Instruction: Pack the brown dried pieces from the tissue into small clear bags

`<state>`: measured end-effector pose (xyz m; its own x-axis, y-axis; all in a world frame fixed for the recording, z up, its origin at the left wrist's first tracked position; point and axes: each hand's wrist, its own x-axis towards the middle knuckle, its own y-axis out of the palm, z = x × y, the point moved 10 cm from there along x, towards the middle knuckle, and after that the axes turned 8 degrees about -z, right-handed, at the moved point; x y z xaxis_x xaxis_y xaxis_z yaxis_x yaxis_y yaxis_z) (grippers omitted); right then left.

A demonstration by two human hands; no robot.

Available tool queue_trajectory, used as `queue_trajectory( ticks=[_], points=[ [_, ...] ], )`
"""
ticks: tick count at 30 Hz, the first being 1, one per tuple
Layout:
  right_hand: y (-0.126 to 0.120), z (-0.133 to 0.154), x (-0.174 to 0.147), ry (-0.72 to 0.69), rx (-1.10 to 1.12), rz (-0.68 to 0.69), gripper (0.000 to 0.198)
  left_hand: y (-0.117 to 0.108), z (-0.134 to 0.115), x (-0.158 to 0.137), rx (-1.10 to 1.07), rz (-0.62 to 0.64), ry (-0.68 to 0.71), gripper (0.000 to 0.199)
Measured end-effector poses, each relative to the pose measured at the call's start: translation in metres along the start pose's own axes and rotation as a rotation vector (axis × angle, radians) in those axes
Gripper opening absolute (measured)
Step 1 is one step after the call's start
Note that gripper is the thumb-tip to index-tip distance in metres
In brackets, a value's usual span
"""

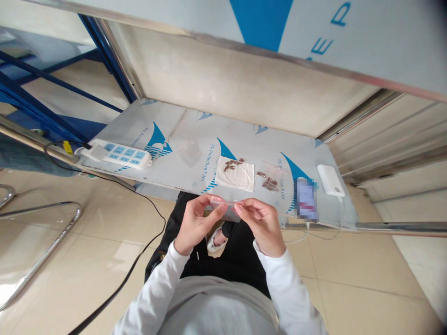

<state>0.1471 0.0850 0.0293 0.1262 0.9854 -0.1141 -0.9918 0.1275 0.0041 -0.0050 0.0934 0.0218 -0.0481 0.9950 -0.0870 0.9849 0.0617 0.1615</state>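
Observation:
Between my hands, over my lap at the table's front edge, is a small clear plastic bag. My left hand pinches its left top corner between thumb and finger. On the other side my right hand grips the right top corner the same way. Whether the bag's mouth is open I cannot tell. Just beyond my hands lies a white paper napkin with several small brown pieces on it. To its right, a clear bag holds more brown pieces.
On the film-covered table a white power strip lies at left, near another clear plastic bag. A phone and a white power bank with cables lie at right. A shelf overhangs the back.

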Motion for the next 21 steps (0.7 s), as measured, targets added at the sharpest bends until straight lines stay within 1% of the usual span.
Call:
queue_trajectory(
  ticks=[3, 6, 8, 10, 14, 17, 21],
  points=[
    [0.003, -0.002, -0.002, 0.011, -0.018, 0.043, 0.014, 0.003, 0.002, 0.000, 0.009, 0.019, -0.026, 0.016],
    [0.005, -0.005, -0.004, 0.032, -0.002, 0.075, 0.019, 0.001, 0.003, -0.001, 0.030, -0.002, -0.019, 0.016],
    [0.003, -0.006, -0.006, 0.041, 0.006, 0.060, 0.019, 0.000, 0.004, -0.001, 0.042, -0.014, -0.009, 0.015],
    [-0.001, -0.004, -0.007, 0.035, 0.003, 0.011, 0.017, 0.000, 0.004, -0.002, 0.045, -0.019, -0.011, 0.015],
    [-0.006, 0.002, -0.008, -0.002, -0.018, -0.058, 0.017, 0.003, 0.005, -0.002, 0.015, 0.005, -0.054, 0.017],
    [-0.008, 0.004, -0.008, -0.012, -0.022, -0.069, 0.017, 0.004, 0.006, -0.002, -0.043, 0.031, -0.090, 0.018],
    [-0.007, 0.000, -0.007, 0.015, -0.015, -0.024, 0.018, -0.004, 0.009, -0.002, -0.047, -0.014, -0.068, 0.018]
  ],
)
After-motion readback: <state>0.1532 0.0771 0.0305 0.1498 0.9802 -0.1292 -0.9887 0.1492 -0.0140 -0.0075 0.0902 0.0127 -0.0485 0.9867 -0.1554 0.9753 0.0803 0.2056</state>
